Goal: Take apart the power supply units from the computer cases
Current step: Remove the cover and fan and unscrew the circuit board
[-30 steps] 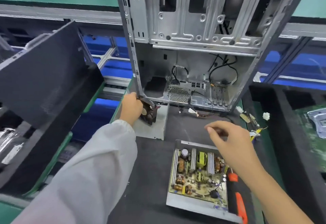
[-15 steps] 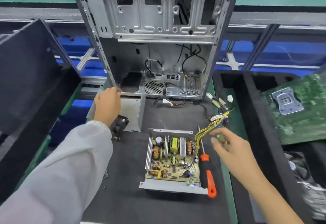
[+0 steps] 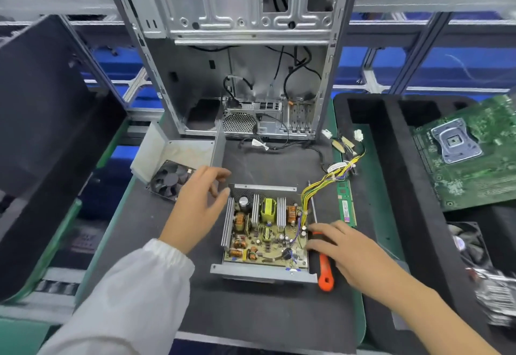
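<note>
The opened power supply unit (image 3: 265,231) lies on the black mat, its circuit board bare in a metal tray. A yellow wire bundle (image 3: 325,184) runs from its right side. Behind it stands the stripped computer case (image 3: 237,61). My left hand (image 3: 199,205) hovers at the unit's left edge with relaxed fingers and holds nothing. My right hand (image 3: 344,250) lies with straight fingers over the orange-handled screwdriver (image 3: 325,275) beside the unit's right edge. The black fan (image 3: 169,180) rests on the mat against the grey metal cover (image 3: 173,152).
A green memory stick (image 3: 346,209) lies right of the wires. A black foam tray (image 3: 391,187) on the right holds a green motherboard (image 3: 474,156) and other parts. A dark panel (image 3: 47,120) leans at the left. White connectors (image 3: 343,138) lie by the case.
My left hand has set the fan down on the mat and moved to the unit's left edge. My right hand has dropped from the wire bundle onto the screwdriver.
</note>
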